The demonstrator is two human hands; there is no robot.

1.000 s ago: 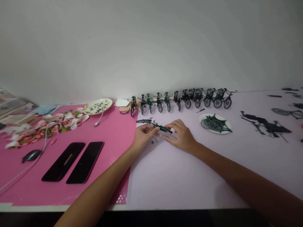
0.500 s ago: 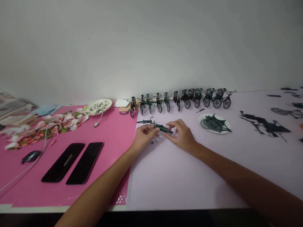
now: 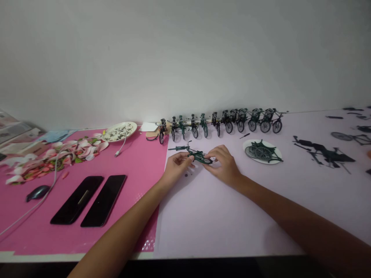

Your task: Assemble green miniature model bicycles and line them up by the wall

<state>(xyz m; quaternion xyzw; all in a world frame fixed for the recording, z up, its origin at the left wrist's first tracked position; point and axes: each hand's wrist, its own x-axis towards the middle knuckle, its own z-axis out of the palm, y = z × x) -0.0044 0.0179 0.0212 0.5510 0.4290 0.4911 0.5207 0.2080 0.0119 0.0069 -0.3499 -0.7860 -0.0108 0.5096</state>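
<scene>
Between my two hands is a dark green model bicycle, lying tilted on its side just above the lilac table cover. My left hand is closed on the middle of its frame, thumb on top. At the other end, my right hand pinches the bicycle by its rear wheel. The handlebar sticks up beyond my left fingers, and the front end points left with no wheel visible on it. A few tiny dark parts lie on the cover just below my hands.
Finished-looking model bicycles stand in a row by the wall. A white plate holds green frame parts and wheels. More black parts lie far right. Two phones, artificial petals and a plate of small pieces are left.
The model bicycle has turned slightly in my hands, so its handlebar stands higher and the rear wheel shows more. My hands have barely moved.
</scene>
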